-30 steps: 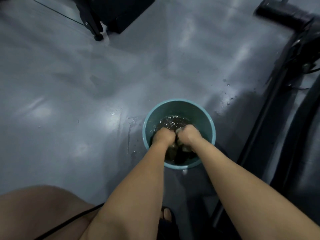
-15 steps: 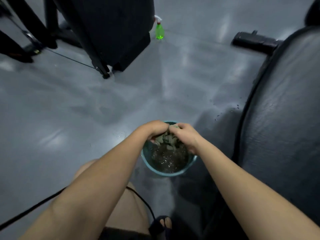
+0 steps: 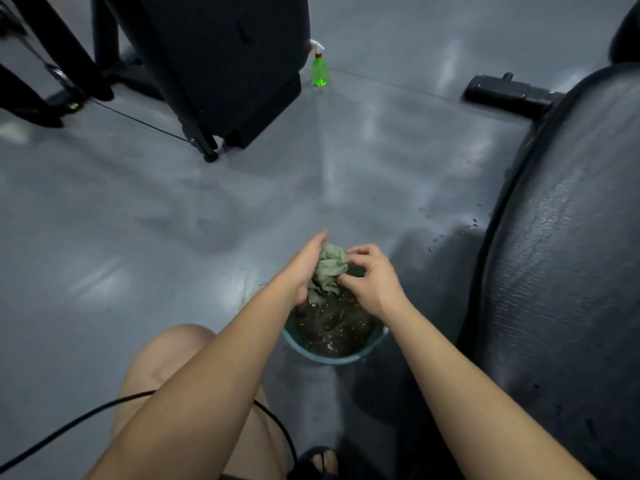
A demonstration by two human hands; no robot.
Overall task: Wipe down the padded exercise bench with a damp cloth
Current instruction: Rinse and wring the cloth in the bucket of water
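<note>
The wet cloth (image 3: 327,268) is bunched up just above the water in the teal bucket (image 3: 332,358), between both hands. Our right hand (image 3: 370,282) has its grip pinched on the cloth. Our left hand (image 3: 304,268) presses in from the other side, but we can't tell if that grip really wraps it. The padded bench (image 3: 561,271) sits off to the right, running away from us, so the right hand's nearer.
</note>
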